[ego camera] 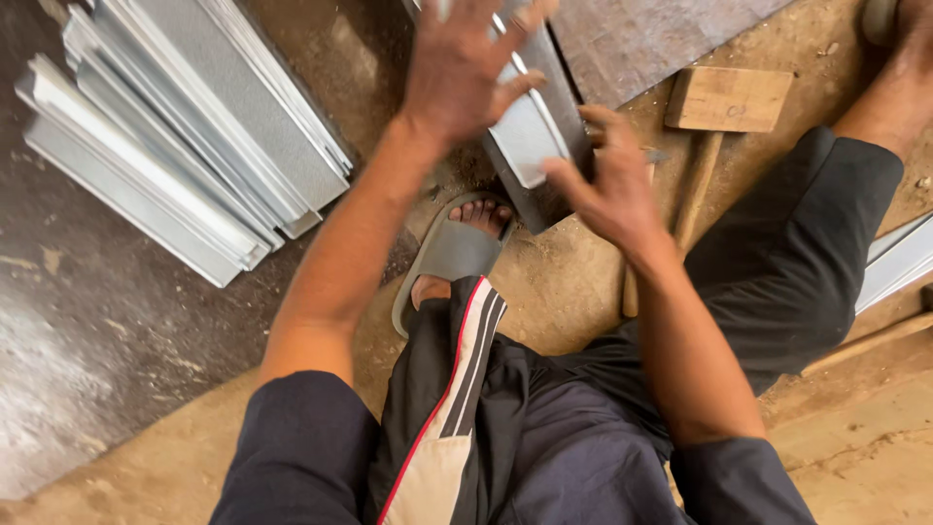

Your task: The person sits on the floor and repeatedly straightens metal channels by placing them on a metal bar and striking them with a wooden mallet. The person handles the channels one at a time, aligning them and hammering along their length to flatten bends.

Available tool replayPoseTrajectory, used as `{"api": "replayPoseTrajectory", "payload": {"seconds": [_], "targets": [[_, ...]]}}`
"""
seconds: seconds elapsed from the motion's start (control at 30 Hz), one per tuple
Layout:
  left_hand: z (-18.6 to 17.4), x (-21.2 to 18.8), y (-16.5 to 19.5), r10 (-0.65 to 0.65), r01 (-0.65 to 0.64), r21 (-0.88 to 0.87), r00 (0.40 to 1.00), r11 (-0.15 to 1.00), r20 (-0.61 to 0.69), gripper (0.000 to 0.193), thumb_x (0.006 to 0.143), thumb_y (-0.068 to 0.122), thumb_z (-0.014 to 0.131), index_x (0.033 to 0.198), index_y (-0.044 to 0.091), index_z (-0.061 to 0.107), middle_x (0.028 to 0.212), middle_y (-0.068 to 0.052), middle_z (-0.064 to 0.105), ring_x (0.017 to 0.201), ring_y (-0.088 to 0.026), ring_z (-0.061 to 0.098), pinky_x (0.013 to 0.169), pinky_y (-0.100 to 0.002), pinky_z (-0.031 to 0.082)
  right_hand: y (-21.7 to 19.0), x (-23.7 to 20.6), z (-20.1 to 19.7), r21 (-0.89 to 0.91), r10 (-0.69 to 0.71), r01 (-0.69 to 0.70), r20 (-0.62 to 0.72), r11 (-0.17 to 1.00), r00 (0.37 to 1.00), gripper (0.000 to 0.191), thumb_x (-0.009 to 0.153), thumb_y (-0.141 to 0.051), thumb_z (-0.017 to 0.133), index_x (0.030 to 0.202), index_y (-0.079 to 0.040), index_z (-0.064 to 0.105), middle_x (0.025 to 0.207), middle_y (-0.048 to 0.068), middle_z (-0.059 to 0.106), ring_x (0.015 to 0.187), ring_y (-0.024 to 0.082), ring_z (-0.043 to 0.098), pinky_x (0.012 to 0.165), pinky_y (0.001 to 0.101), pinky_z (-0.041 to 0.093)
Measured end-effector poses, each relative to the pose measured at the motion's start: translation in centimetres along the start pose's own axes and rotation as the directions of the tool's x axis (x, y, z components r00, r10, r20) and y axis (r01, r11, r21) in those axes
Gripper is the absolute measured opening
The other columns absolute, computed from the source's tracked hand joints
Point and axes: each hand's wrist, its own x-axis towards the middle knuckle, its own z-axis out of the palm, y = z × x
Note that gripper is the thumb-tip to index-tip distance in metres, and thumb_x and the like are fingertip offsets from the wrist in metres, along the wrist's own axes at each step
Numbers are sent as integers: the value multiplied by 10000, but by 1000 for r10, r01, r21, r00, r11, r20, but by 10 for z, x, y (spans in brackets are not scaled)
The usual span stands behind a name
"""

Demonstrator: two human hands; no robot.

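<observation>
Fingers of left hand (pixel 457 68) spread flat over the folded metal strip (pixel 530 131); right hand (pixel 607 185) pinches its near edge, wooden mallet (pixel 724 102) just right.

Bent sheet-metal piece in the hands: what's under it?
Under the sheet-metal piece lies a dark flat steel bar on the dirt floor. The left hand and right hand cover its far part.

**A count of what lies on the workshop floor**

Two bare hands are at work: the left hand (pixel 457 68) and the right hand (pixel 607 185). One folded metal piece (pixel 530 136) sits between them. One stack of metal channels (pixel 185 136) lies toward the floor's left edge; its strips are too overlapped to number. One wooden mallet (pixel 724 102) rests near the right. One grey sandal (pixel 449 255) is in sight, on one foot. One more metal strip (pixel 899 258) pokes in at the right edge.
</observation>
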Motion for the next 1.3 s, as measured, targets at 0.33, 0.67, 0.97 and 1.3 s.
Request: {"api": "replayPoseTrajectory", "payload": {"seconds": [0.33,0.67,0.97,1.3], "targets": [[25,27,55,124,-117,-107,991,987,55,355,965,410,757,1205,163,673,1321,-98,576,1426,-327,413,1132,-717,213,6,-55,-40,-112,49,-70,-184,991,982,167,1096,-93,595,1118,23,713,955,218,699,790,348,695,693,397,521],[14,26,43,170,-171,7,983,985,66,315,890,491,771,1049,220,749,1170,-79,632,1363,-315,466,1183,-749,96,-7,-46,14,-24,195,-202,-175,979,965,363,1088,-199,581,846,53,680,1030,187,710,760,405,662,666,438,484],[4,40,22,92,-107,111,987,988,130,288,998,438,665,1094,171,712,1147,-25,668,1352,-246,492,1176,-668,142,-30,-6,8,-188,136,-151,-89,971,987,493,1058,-305,556,793,88,692,1174,213,673,810,456,657,761,513,500],[8,44,22,34,-43,145,997,989,67,260,1018,400,658,965,170,766,1029,0,689,1282,-231,524,1172,-607,196,33,-30,-10,139,301,-292,-55,946,952,379,1119,-299,495,1108,34,676,1053,226,659,951,359,662,849,464,528]]}}
